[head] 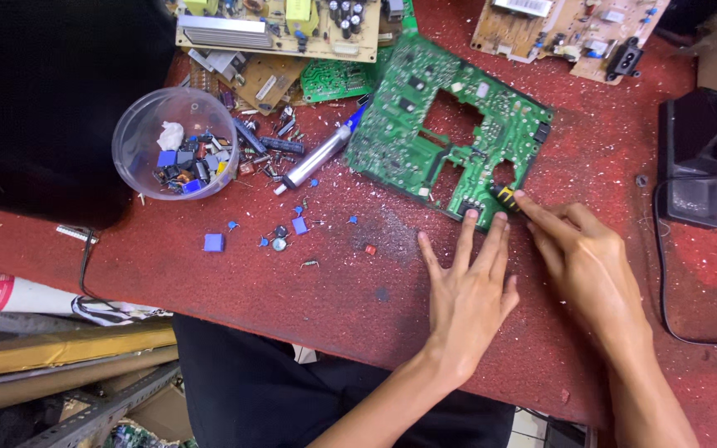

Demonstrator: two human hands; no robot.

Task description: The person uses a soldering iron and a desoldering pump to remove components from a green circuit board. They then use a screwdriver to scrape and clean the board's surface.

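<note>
A green circuit board (408, 133) with cut-out holes lies tilted on the red worktop (292, 282). My left hand (468, 286) rests flat on the worktop, fingers spread, fingertips touching the board's near corner. My right hand (578, 249) sits beside it, index and thumb pinching a small black and yellow component (504, 196) at the board's near edge.
A clear round tub (139, 124) holds several loose parts at left. A metal desoldering pump (319, 156) lies beside scattered blue components (213, 242). More circuit boards (280, 33) sit at the back. A black device (699, 153) with a cable stands at right.
</note>
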